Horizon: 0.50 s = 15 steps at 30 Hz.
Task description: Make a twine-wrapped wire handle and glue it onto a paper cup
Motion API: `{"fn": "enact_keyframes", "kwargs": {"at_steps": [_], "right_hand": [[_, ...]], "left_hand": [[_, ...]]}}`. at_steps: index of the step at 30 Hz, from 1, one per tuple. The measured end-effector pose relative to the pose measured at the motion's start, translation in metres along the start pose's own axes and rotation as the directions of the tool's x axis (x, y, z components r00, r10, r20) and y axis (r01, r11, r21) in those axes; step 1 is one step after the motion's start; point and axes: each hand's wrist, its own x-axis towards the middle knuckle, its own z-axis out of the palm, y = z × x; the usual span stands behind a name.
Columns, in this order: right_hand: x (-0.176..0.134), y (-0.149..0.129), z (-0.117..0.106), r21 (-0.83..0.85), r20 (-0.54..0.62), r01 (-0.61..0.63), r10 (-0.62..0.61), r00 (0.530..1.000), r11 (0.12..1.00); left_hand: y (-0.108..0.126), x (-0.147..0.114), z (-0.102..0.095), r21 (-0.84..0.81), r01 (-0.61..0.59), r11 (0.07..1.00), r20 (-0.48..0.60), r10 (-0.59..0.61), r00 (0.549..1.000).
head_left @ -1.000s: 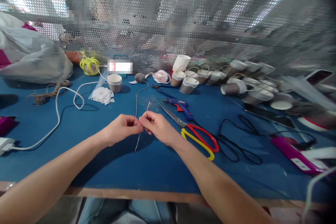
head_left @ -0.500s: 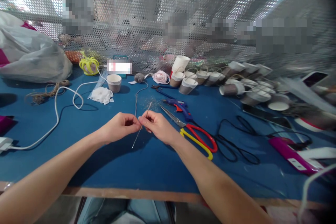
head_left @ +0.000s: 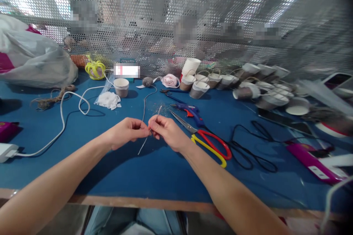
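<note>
In the head view my left hand (head_left: 129, 133) and my right hand (head_left: 168, 132) meet above the blue table, fingertips almost touching. The right thumb and fingers pinch a thin, wire-like stem (head_left: 143, 146), which slants with one end above the hand and the other below. My left hand is closed in a pinch on grey yarn (head_left: 144, 107) close to the stem. That yarn trails back over the table to a small grey ball (head_left: 147, 82). Exactly how the yarn meets the stem is hidden by the fingertips.
Right of my hands lie scissors (head_left: 211, 143) with red and yellow handles and a blue glue gun (head_left: 195, 114). Small white-rimmed cups (head_left: 199, 90) crowd the back right. A white cable (head_left: 63, 117) curves across the left; a black cord (head_left: 242, 154) coils at right.
The whole scene has shifted slightly right in view. Both hands stay pinched together, with the fingertips and the stem changing only a little.
</note>
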Motion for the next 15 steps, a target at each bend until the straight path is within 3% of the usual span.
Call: {"fn": "enact_keyframes", "kwargs": {"at_steps": [7, 15], "right_hand": [[-0.0023, -0.0058, 0.0017, -0.258, -0.049, 0.034, -0.048, 0.998, 0.966], [-0.002, -0.0081, 0.0038, -0.399, -0.095, 0.08, -0.128, 0.987, 0.913]], "left_hand": [[-0.004, 0.0014, -0.0046, 0.187, -0.099, 0.977, -0.02, 0.105, 0.994], [-0.0072, 0.0034, 0.0008, 0.209, -0.093, 0.974, -0.094, 0.115, 0.989]]}}
